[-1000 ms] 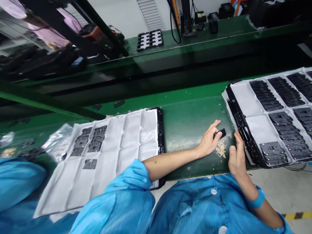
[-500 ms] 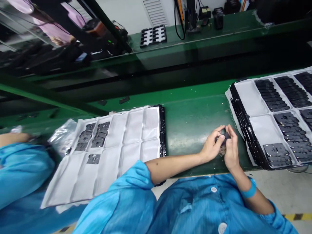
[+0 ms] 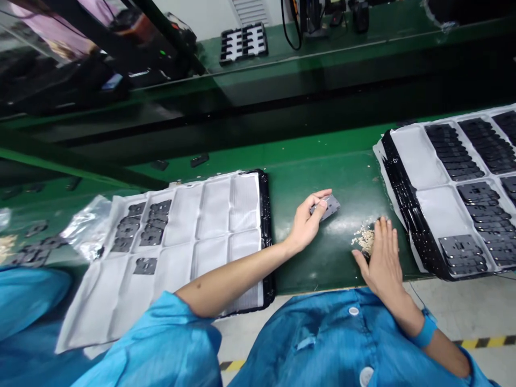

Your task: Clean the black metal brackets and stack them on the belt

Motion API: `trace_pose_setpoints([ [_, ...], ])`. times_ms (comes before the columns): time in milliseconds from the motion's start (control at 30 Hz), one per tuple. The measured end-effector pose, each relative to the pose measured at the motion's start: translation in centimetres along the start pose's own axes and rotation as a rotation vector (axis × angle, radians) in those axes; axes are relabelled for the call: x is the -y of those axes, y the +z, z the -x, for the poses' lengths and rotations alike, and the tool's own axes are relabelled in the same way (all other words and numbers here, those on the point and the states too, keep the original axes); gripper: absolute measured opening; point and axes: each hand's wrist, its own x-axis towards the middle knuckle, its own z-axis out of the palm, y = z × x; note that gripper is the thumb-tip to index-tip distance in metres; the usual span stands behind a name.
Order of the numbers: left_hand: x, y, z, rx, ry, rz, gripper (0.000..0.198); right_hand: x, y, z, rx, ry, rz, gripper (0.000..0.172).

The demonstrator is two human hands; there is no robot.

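Note:
My left hand (image 3: pixel 307 221) pinches a small flat dark part (image 3: pixel 329 206) just above the green bench, between the two trays. My right hand (image 3: pixel 381 262) lies flat, fingers stretched out, on the bench beside a small heap of pale scraps (image 3: pixel 365 238), close to the left rim of the right tray (image 3: pixel 399 201). That tray holds several stacks of the same dark parts (image 3: pixel 459 252). The left tray (image 3: pixel 265 215), lined with white pockets, holds a few parts (image 3: pixel 157 221) in its far-left pockets and one lone part (image 3: pixel 144 265).
A dark conveyor (image 3: pixel 258 115) runs behind the bench. A small black tray (image 3: pixel 243 43) and cabled devices sit on the far shelf. Clear plastic wrap (image 3: pixel 83 231) and loose parts lie at the left. A person's blue sleeve (image 3: pixel 24 301) shows at the lower left.
Both hands were together on the part over the scraps. My left hand has since carried the part leftwards and my right hand has dropped flat onto the bench.

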Motion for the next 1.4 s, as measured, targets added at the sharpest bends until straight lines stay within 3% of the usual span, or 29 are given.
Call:
trace_pose_setpoints([
  [133, -0.7, 0.2, 0.0, 0.025, 0.038, 0.004, 0.043, 1.7, 2.4, -1.9, 0.014, -0.014, 0.064, 0.102],
  [400, -0.4, 0.3, -0.8, 0.013, 0.036, 0.016, 0.043, 2.5, 3.8, -5.0, -0.030, -0.057, -0.046, 0.091],
  [567, -0.8, -0.5, -0.8, -0.004, 0.033, 0.021, 0.043, 1.3, 1.8, -5.5, 0.016, -0.126, -0.247, 0.079],
  [767, -0.9, -2.2, -1.2, -0.005, 0.003, -0.004, 0.043, -1.7, -0.3, -5.6, 0.125, -0.187, -0.241, 0.077],
  [967, -0.4, -2.7, -1.3, 0.039, -0.009, -0.017, 0.045, -1.7, -1.0, -3.9, 0.274, -0.263, -0.297, 0.067],
  [1100, -0.2, -2.9, -1.2, 0.029, -0.018, -0.023, 0.043, -1.6, -3.0, -3.5, 0.237, -0.222, -0.363, 0.059],
  [1233, -0.5, -3.1, -1.4, 0.027, -0.010, -0.038, 0.043, -1.6, -4.0, -3.4, 0.142, -0.191, -0.299, 0.067],
  [1400, -1.0, -3.0, -1.5, 0.056, -0.006, -0.071, 0.040, -1.6, -2.2, -2.2, 0.180, -0.229, -0.092, 0.091],
])
